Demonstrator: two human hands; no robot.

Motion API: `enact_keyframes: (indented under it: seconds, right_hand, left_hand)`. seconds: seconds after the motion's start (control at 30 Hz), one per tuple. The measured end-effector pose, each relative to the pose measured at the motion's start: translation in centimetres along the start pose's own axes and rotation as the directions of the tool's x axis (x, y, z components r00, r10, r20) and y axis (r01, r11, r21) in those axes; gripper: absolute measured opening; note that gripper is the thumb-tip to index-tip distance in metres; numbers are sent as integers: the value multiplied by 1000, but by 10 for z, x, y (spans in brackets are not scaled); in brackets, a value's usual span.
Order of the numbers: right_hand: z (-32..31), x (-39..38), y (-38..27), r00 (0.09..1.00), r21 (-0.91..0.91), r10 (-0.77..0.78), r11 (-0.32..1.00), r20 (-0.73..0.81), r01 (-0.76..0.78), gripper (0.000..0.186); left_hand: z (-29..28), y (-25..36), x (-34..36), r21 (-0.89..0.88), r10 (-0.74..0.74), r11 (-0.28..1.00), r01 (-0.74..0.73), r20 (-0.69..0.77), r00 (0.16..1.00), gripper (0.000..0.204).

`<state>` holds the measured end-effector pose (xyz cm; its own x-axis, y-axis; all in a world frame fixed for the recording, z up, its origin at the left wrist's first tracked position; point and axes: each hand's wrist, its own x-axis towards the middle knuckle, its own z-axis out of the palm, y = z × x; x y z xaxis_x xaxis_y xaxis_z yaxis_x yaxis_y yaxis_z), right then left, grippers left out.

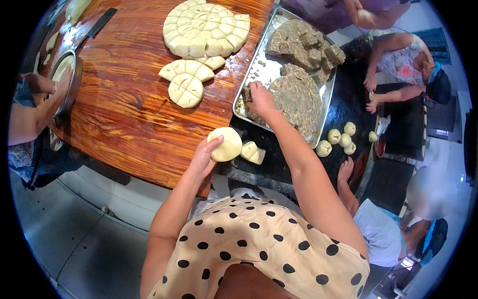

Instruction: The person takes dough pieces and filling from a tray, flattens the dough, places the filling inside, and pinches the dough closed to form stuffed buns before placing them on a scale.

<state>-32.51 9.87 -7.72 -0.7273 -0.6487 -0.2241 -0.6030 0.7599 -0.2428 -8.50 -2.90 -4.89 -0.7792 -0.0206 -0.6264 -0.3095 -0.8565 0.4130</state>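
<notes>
My left hand [203,155] grips a flat, round dough wrapper [226,144] by its edge, thumb on top, over the table's near corner. Reaching into the metal tray [241,115], my right hand [261,101] has its fingers closed on a small brown chunk of filling [246,93] at the tray's left side. Large slabs of speckled brown filling [298,102] fill much of the tray, with broken lumps [318,52] behind. Beside the wrapper lies a small cut piece of dough [253,153]. Several closed dough balls [334,136] sit right of the tray on the dark surface.
Scored dough rounds [206,27] and a smaller cut portion [185,89] rest on the wooden table [119,94]. At left, a co-worker's hands [62,84] are at a round pan [74,82], near a cleaver [102,22]. Other people work along the right side.
</notes>
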Motion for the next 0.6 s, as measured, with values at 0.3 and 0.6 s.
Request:
enact_keyframes:
  seconds: [0.3, 0.6]
  right_hand:
    - [-88, -38, 3, 984, 340, -137, 925, -115, 168, 61]
    - [-121, -102, -32, 984, 166, -164, 971, -69, 174, 55]
  left_hand:
    - [20, 13, 50, -121, 93, 989, -79, 116, 989, 40]
    - [108, 10, 72, -15, 108, 994, -109, 301, 947, 42]
